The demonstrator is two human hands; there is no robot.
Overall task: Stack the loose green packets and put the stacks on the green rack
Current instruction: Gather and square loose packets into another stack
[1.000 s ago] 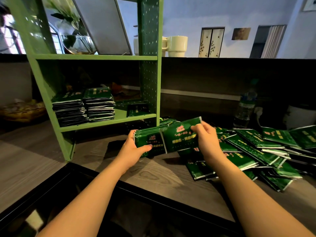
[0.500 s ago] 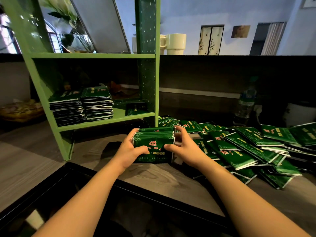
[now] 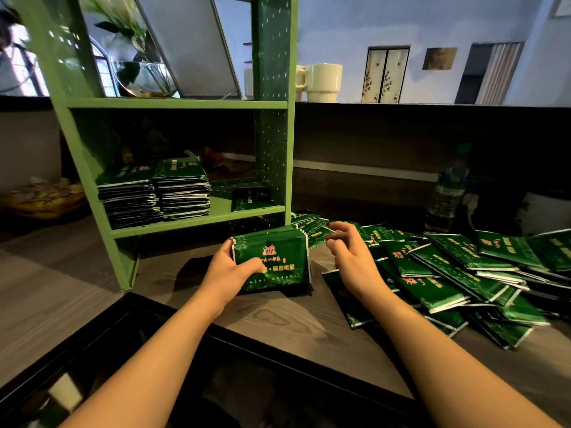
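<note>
Packets in a small green stack stand on edge on the wooden counter, just in front of the green rack; the left hand grips the stack's left end, thumb across its face; the right hand hovers just right of the stack, fingers loosely curled and apart, holding nothing; loose packets sprawl over the counter to the right; two finished stacks sit side by side on the rack's lower shelf; cream mugs stand on the ledge behind.

left hand gripping, right hand loosely curled
</note>
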